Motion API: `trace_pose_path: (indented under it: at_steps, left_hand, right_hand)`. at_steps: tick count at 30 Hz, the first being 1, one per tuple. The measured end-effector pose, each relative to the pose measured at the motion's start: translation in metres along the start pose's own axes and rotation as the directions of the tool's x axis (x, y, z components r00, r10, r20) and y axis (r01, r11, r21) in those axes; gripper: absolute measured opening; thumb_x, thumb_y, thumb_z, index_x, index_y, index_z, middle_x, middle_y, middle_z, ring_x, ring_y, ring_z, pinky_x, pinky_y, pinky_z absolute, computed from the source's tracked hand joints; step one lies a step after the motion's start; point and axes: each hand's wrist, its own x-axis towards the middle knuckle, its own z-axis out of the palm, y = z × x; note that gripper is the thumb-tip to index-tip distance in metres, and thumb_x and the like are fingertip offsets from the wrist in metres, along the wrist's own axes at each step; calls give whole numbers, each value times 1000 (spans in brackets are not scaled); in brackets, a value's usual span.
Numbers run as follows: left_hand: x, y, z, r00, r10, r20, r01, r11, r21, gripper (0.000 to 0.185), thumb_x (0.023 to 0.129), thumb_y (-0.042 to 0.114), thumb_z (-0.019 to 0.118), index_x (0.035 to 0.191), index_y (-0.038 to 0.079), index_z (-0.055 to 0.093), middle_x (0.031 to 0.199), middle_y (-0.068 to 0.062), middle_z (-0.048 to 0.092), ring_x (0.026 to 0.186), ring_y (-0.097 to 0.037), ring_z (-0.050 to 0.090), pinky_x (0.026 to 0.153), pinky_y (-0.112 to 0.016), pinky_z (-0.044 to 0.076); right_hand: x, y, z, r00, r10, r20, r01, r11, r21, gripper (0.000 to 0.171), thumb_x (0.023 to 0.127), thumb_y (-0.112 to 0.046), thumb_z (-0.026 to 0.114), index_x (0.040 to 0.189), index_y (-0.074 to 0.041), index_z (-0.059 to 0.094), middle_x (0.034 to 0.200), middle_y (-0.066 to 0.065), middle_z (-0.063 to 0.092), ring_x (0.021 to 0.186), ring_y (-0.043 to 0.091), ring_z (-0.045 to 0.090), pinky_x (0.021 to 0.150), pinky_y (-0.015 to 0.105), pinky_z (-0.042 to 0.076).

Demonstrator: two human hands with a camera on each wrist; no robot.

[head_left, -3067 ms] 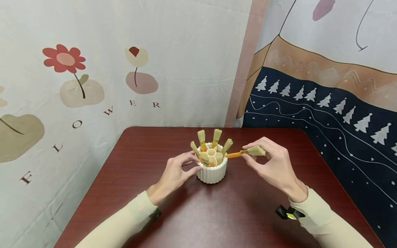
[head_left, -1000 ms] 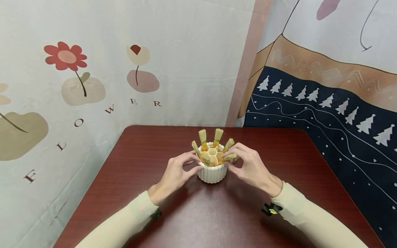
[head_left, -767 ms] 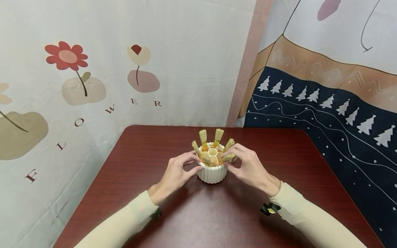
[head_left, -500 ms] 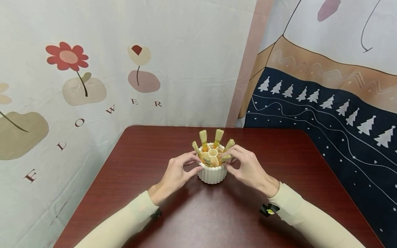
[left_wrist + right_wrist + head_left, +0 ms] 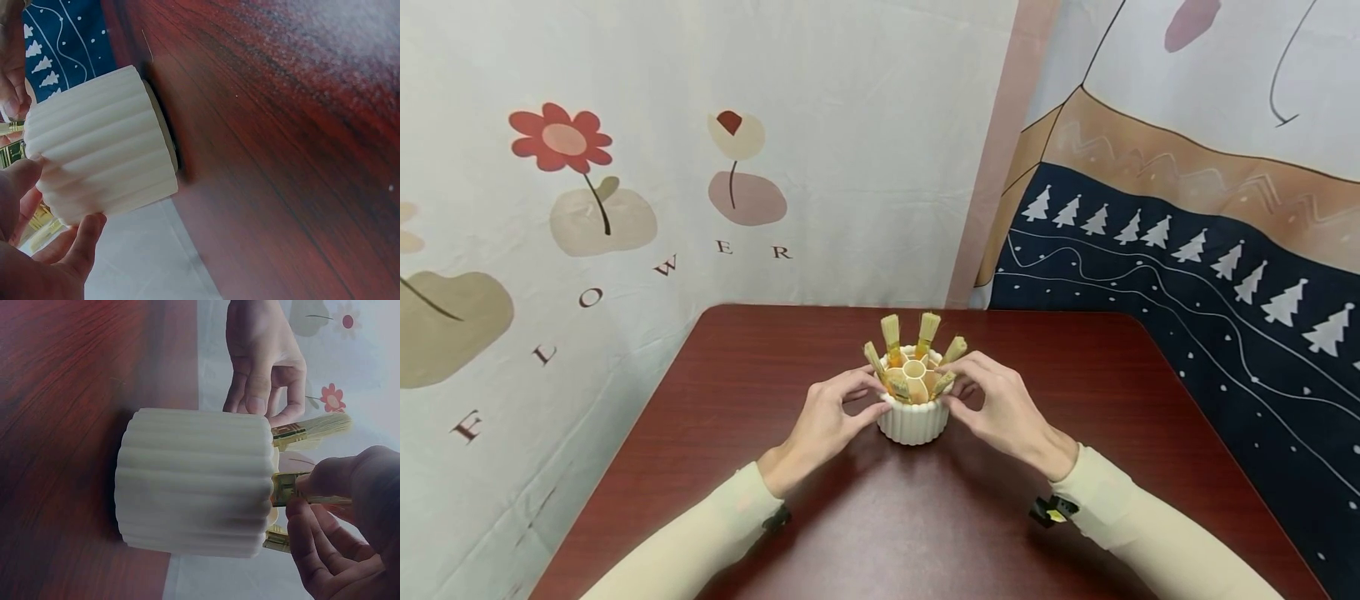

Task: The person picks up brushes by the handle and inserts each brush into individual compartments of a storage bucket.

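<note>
A white ribbed pot with a divided insert stands on the table. Several paintbrushes stick out of it, bristles up, around a round central compartment. My left hand holds the pot's left rim between thumb and fingers, as the left wrist view of the pot confirms. At the right front of the rim, my right hand pinches one paintbrush. In the right wrist view, thumb and fingers meet at that brush's gold ferrule, just above the rim. Its handle is hidden inside the pot.
The dark red wooden table extends around the pot on all sides. Behind it hangs a pale flower-print cloth, and a dark blue cloth with white trees hangs along the right.
Three seconds ago my right hand held the paintbrush sideways, right of the pot. It has since moved left, and the brush has gone into the pot and tilted more upright. My left hand stays put.
</note>
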Motion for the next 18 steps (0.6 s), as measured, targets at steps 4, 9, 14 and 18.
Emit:
trace_pose_path:
  at_steps: [4, 9, 14, 18]
  left_hand:
    - [0, 0, -1, 1000, -2, 0, 2, 1000, 1, 23, 94, 9, 99, 111, 9, 84, 128, -10, 88, 139, -36, 79, 104, -34, 70]
    - [0, 0, -2, 1000, -5, 0, 5, 1000, 9, 22, 94, 10, 99, 111, 10, 84, 127, -10, 88, 140, -36, 79, 104, -35, 70]
    - [-1, -1, -3, 1000, -2, -3, 2, 1000, 26, 22, 94, 10, 99, 112, 10, 84, 126, -9, 88, 140, -36, 79, 104, -35, 70]
    - [-2, -1, -3, 1000, 4, -5, -4, 999, 37, 22, 95, 10, 98, 112, 10, 84, 127, -9, 88, 140, -36, 79, 104, -34, 70]
  right_hand:
    - [-1, -1, -2, 1000, 15, -9, -15, 1000, -15, 49, 89, 8, 94, 136, -3, 80, 110, 5, 78, 87, 10, 79, 78, 31, 71]
    - [-4, -1, -4, 999, 31, -12, -31, 999, -14, 51, 91, 7, 93, 138, -3, 78, 109, 7, 78, 87, 9, 79, 80, 27, 70]
    - [-9, 1, -6, 998, 51, -32, -52, 998, -18, 48, 93, 4, 93, 137, -6, 78, 111, 8, 79, 89, 6, 77, 81, 24, 68]
    - [-13, 4, -8, 995, 57, -82, -58, 998, -8, 39, 94, 3, 92, 129, -10, 81, 111, 3, 80, 87, 5, 74, 79, 21, 66]
